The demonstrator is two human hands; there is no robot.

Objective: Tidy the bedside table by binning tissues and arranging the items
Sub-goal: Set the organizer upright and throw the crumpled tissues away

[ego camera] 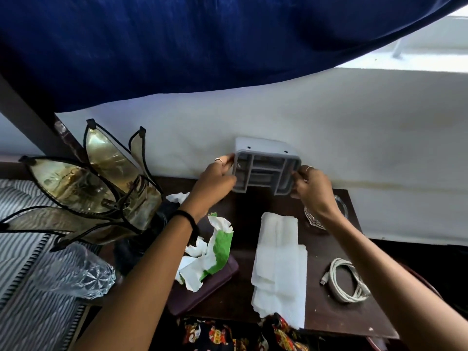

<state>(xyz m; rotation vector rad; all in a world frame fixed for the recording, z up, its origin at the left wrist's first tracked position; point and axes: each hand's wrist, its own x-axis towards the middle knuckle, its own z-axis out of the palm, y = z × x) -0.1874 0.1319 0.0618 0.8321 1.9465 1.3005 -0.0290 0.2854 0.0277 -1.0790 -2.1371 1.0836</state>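
A grey plastic organiser tray (266, 168) with several compartments is held up against the white wall at the back of the dark wooden bedside table (326, 315). My left hand (217, 178) grips its left side and my right hand (311, 186) grips its right side. Crumpled white and green tissues (210, 252) lie on a dark maroon book (215, 282) at the table's left. A flat stack of white tissue sheets (278, 264) lies in the middle. A coiled white cable (347, 279) rests at the right.
A petal-shaped lamp (101, 178) stands at the table's left, with a cut-glass tumbler (76, 272) lying beside it over striped bedding (22, 287). A glass dish (339, 206) sits behind my right wrist. A blue curtain (177, 41) hangs overhead. Patterned cloth (240, 335) shows at the front edge.
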